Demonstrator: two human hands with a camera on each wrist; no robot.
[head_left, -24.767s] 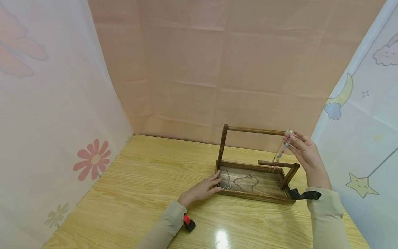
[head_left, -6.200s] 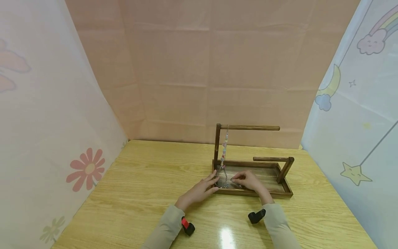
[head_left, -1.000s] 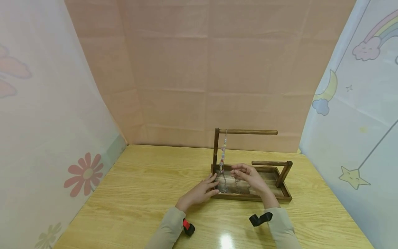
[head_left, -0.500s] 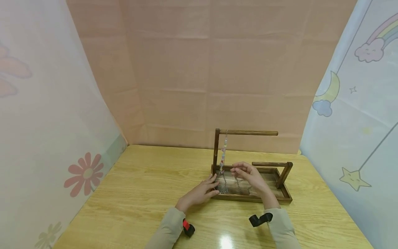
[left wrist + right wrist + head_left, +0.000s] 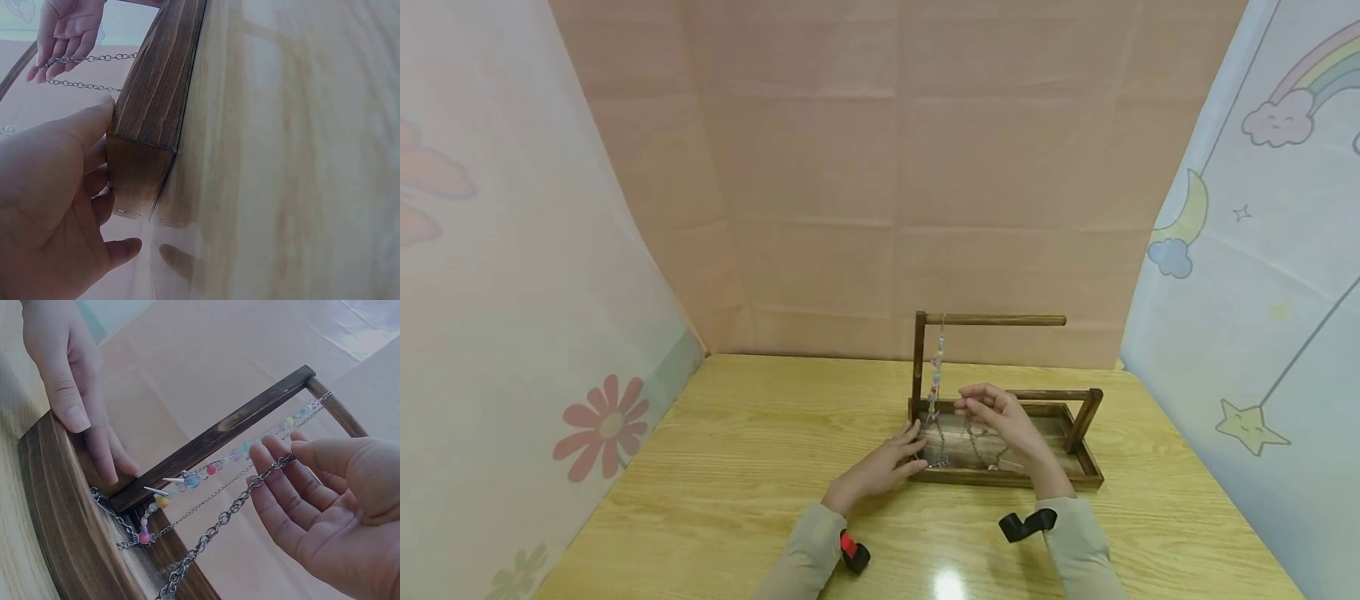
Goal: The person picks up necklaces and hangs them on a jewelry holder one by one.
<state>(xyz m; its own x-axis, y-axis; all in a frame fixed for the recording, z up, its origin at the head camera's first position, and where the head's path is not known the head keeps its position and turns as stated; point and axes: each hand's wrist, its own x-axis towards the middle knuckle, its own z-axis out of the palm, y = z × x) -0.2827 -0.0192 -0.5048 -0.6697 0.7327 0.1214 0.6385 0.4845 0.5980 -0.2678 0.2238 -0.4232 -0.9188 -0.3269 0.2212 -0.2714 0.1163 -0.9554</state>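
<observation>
A silver chain [image 5: 215, 525] hangs from the thumb and fingertips of my right hand [image 5: 1011, 425], which pinches it above the tray. Its lower part trails down into the dark wooden tray [image 5: 970, 477]. My left hand [image 5: 874, 471] rests against the tray's left end, fingers spread and touching the wood. From the upper bar [image 5: 1000, 319] of the stand, close to its left post, hangs a necklace of pastel beads [image 5: 936, 375], its lower end inside the tray. Another chain [image 5: 109, 512] lies at the tray's left end, near my left fingers.
A shorter, lower bar [image 5: 1052, 395] on a slanted post rises at the tray's right end, just beyond my right hand. The light wooden table [image 5: 760, 433] carries the tray. Peach cloth [image 5: 805, 167] hangs behind, with patterned cloths on both sides.
The bead necklace, earlier in my right hand, now hangs on the upper bar. My right hand has since reached into the tray and risen slightly with a chain. My left hand stays.
</observation>
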